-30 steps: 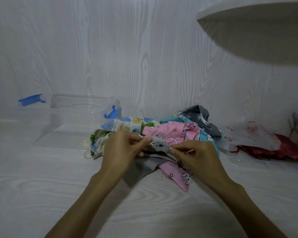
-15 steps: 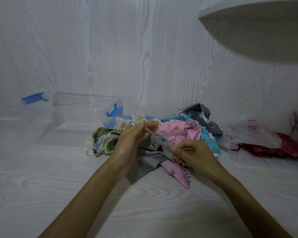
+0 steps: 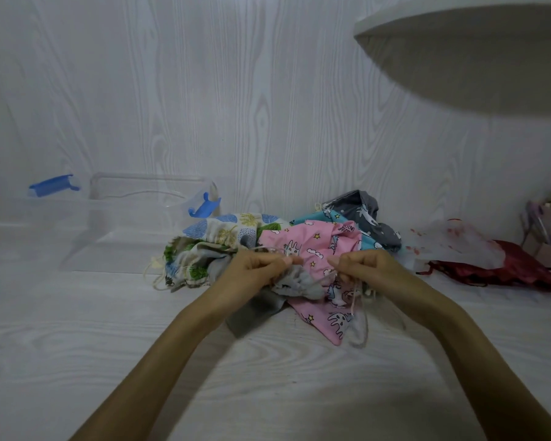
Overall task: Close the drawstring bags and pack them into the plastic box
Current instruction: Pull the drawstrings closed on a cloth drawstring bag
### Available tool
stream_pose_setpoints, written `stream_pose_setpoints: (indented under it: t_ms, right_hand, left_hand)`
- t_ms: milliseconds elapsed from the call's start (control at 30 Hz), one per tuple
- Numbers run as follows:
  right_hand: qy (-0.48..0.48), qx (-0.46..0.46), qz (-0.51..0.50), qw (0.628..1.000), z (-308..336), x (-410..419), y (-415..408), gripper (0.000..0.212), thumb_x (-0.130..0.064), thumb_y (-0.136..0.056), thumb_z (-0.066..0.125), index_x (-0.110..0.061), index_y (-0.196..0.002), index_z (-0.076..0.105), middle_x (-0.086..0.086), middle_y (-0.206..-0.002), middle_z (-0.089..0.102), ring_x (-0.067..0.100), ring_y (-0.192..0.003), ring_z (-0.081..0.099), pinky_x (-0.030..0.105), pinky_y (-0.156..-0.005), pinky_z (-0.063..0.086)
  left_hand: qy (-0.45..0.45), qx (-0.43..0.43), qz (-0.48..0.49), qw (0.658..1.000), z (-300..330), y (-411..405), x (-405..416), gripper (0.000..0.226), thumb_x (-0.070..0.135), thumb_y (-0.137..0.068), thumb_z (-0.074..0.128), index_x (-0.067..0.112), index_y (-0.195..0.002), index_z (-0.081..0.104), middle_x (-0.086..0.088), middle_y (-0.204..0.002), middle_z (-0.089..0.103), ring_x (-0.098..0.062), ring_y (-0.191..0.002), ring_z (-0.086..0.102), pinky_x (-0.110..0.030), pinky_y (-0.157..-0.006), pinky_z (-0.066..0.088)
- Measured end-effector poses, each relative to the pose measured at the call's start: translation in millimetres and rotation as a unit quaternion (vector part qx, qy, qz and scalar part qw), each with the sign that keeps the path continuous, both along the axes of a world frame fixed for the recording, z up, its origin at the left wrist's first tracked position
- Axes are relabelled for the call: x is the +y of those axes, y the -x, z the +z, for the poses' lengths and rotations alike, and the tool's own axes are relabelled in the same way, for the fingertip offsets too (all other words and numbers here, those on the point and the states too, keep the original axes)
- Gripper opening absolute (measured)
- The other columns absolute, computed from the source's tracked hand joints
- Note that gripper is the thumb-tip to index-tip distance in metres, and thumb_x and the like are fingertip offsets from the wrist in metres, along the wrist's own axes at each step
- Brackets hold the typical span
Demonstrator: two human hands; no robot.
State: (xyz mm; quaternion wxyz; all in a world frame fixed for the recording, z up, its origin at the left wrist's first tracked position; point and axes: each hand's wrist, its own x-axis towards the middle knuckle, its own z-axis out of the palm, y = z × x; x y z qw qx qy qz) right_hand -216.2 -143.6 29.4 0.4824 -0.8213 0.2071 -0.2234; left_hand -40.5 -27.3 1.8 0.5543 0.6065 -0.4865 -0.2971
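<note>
The pale wood-grain bench (image 3: 77, 361) runs back to a matching wall. Since a second ago your hands have drawn apart, and the grey bag's (image 3: 295, 283) mouth is now bunched between them. Your left hand (image 3: 255, 272) pinches a cord in a narrow grip at the bag's 10 o'clock; your right hand (image 3: 363, 268), fingers curled, grips the other cord (image 3: 353, 305), which hangs in a loop at 4 o'clock. The grey bag lies on the pink bag (image 3: 315, 246), with the leaf-print bag (image 3: 210, 246) at its 9 o'clock. The clear plastic box (image 3: 134, 218) stands open at 10 o'clock, well apart. Red fabric (image 3: 503, 272) lies at 3 o'clock.
</note>
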Motion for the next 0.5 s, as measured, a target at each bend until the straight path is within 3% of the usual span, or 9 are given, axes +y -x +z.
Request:
stream_pose_setpoints:
  t_ms: [67, 133, 200, 300, 400, 500]
  right_hand:
    - [0.017, 0.027, 0.012, 0.999, 8, 4, -3, 0.038, -0.043, -0.085, 0.055, -0.02, -0.057, 0.068, -0.006, -0.059, 0.064, 0.003, -0.055, 0.056, 0.017, -0.064, 0.044]
    - [0.04, 0.057, 0.02, 0.997, 18, 6, -12, 0.041, -0.043, -0.088, 0.054, -0.013, -0.063, 0.068, 0.006, -0.068, 0.067, 0.009, -0.063, 0.059, 0.024, -0.074, 0.045]
    - [0.07, 0.085, 0.016, 0.994, 29, 8, -25, 0.046, -0.044, -0.09, 0.053, -0.017, -0.053, 0.056, -0.001, -0.058, 0.057, 0.005, -0.054, 0.049, 0.022, -0.069, 0.041]
    - [0.109, 0.112, 0.029, 0.987, 45, 11, -50, 0.045, -0.046, -0.089, 0.054, -0.015, -0.056, 0.055, 0.002, -0.058, 0.052, 0.012, -0.053, 0.043, 0.024, -0.066, 0.042]
    - [0.156, 0.118, 0.059, 0.979, 53, 19, -73, 0.048, -0.045, -0.088, 0.057, 0.0, -0.074, 0.066, 0.01, -0.066, 0.053, 0.018, -0.061, 0.044, 0.025, -0.062, 0.04]
    - [0.178, 0.121, 0.115, 0.97, 53, 31, -88, 0.043, -0.046, -0.089, 0.055, -0.007, -0.088, 0.073, 0.007, -0.08, 0.067, 0.009, -0.074, 0.059, 0.018, -0.071, 0.044]
  left_hand:
    - [-0.006, -0.018, -0.025, 1.0, 0, 8, -4, 0.024, 0.009, -0.095, 0.049, -0.001, -0.106, 0.068, 0.015, -0.099, 0.067, 0.02, -0.085, 0.058, 0.002, -0.061, 0.042]
    - [-0.014, -0.04, -0.045, 0.998, -6, 11, -10, 0.024, 0.0, -0.094, 0.046, -0.006, -0.106, 0.066, 0.013, -0.088, 0.067, 0.025, -0.077, 0.054, 0.002, -0.051, 0.037]
    - [-0.03, -0.059, -0.054, 0.996, -6, 12, -9, 0.022, -0.002, -0.093, 0.046, -0.011, -0.102, 0.065, 0.006, -0.077, 0.064, 0.016, -0.061, 0.055, -0.002, -0.051, 0.038]
    - [-0.018, -0.089, -0.075, 0.993, -6, 14, -5, 0.034, 0.022, -0.095, 0.05, -0.009, -0.093, 0.062, -0.013, -0.086, 0.057, -0.01, -0.079, 0.054, -0.017, -0.069, 0.043]
    - [-0.015, -0.128, -0.071, 0.989, -9, 14, -4, 0.039, 0.027, -0.098, 0.044, 0.001, -0.071, 0.056, 0.01, -0.066, 0.054, -0.002, -0.061, 0.047, -0.012, -0.061, 0.038]
    - [-0.008, -0.139, -0.052, 0.989, -14, 12, -6, 0.038, 0.024, -0.1, 0.04, 0.0, -0.078, 0.058, -0.007, -0.069, 0.059, -0.004, -0.059, 0.044, -0.016, -0.058, 0.039]
